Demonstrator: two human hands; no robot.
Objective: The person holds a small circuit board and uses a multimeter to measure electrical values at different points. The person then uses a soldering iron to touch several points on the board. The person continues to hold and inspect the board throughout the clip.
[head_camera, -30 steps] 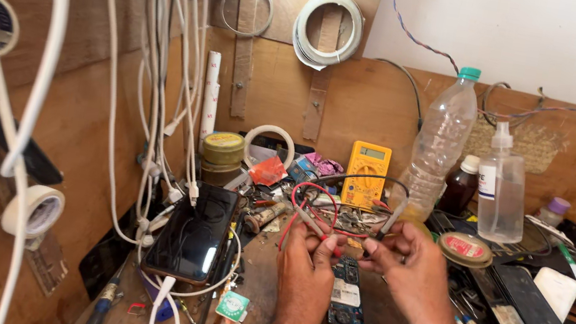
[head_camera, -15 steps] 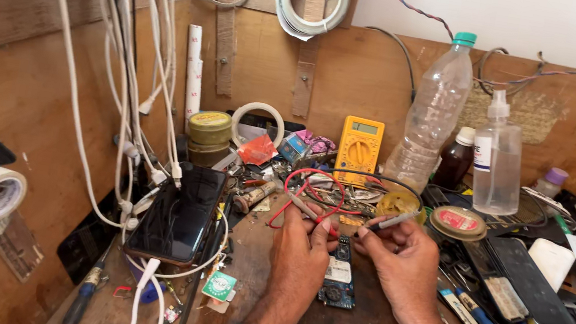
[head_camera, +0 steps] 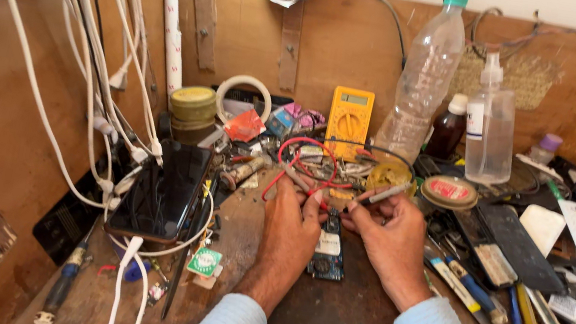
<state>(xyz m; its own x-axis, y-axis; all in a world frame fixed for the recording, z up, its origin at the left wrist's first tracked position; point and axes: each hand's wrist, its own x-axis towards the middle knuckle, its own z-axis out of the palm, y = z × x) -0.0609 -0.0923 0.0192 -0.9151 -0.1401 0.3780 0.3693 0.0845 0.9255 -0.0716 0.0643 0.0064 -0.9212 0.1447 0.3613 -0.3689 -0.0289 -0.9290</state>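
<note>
My left hand (head_camera: 293,213) and right hand (head_camera: 389,228) each pinch a thin, light probe (head_camera: 384,194) near its tip above the fragile board (head_camera: 330,244).

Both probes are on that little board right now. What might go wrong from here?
The right hand and left hand hold thin probes over a small circuit board; a slip may bridge neighbouring contacts. The red lead loops loosely among clutter toward the yellow multimeter, so a tug might snag it. A tall plastic bottle and spray bottle stand just behind; a pulled lead might tip them.
</note>
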